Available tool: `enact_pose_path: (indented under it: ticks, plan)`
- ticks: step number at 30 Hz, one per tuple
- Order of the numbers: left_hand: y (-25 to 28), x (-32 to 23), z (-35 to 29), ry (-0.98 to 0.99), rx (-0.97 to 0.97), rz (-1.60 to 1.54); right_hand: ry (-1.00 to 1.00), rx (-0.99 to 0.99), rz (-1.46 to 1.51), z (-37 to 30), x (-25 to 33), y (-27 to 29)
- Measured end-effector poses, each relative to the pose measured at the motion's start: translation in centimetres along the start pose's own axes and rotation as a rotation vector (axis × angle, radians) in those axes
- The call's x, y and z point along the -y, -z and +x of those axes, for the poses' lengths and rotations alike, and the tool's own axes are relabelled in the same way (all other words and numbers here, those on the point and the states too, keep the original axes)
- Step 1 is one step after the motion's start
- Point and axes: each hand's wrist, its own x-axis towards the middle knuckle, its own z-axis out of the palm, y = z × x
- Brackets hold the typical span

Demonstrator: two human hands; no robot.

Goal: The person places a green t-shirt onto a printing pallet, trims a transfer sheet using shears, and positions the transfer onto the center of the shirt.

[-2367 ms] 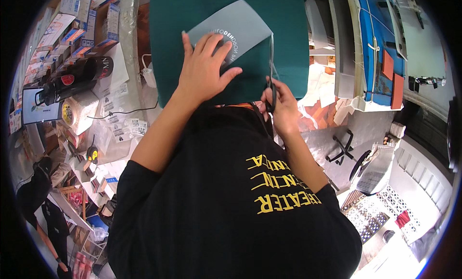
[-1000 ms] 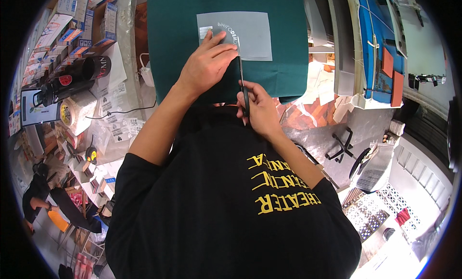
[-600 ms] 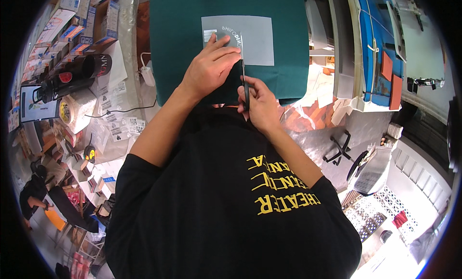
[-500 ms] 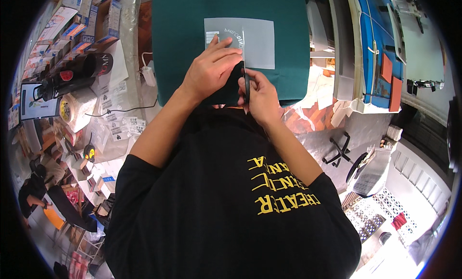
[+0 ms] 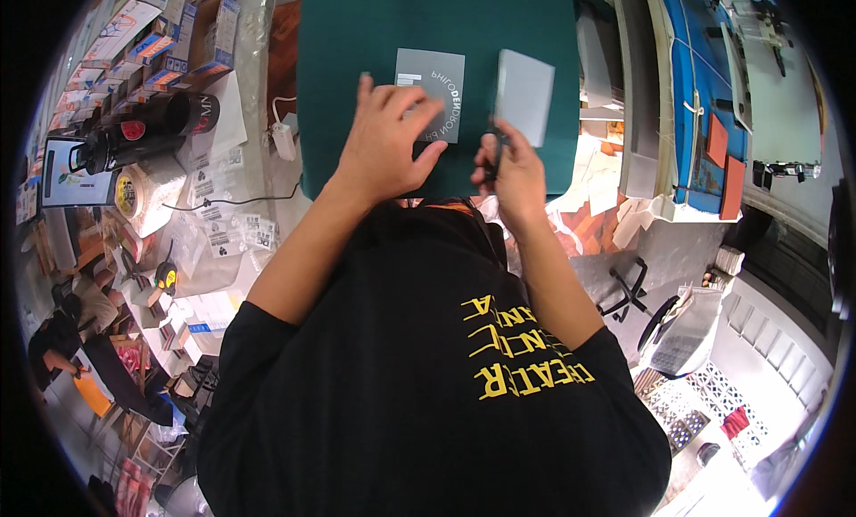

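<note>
On the dark green padded surface [image 5: 348, 36], a grey printed card piece [image 5: 430, 64] lies in front of me. My left hand [image 5: 385, 138] is over its near left part, fingers spread and slightly blurred; whether it touches the card I cannot tell. To the right, a plain, paler grey piece [image 5: 526, 98] sits tilted, its lower edge by my right fingertips. My right hand [image 5: 517, 165] is closed around a black-handled cutting tool [image 5: 496, 147]. The tool's kind is unclear, as fingers cover most of it, and its blade is hard to make out beside the pale piece.
At left are stacked cartons [image 5: 165, 36], a black bottle [image 5: 147, 134], a tape roll [image 5: 134, 192] and a white power plug [image 5: 283, 141] with a cable. A blue-covered stack [image 5: 695, 89] stands at right. Another person's arm [image 5: 58, 361] shows far left.
The single grey sheet is now two separate pieces. The plain piece has shifted right with my right hand and the tool. My left hand has lifted its fingers apart over the printed piece.
</note>
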Motion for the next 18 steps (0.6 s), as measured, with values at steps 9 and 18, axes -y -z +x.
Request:
enact_pose_path:
  ticks: [9, 18]
  plan:
    - [-0.3, 4.8, 1.5, -0.208, 0.029, -0.038, -0.136, 0.452, -0.158, -4.5, -3.2, 7.6]
    - [-2.6, 3.2, 1.1, -0.234, -0.082, 0.059, -0.051, 0.287, 0.016, -3.5, -4.4, -0.4]
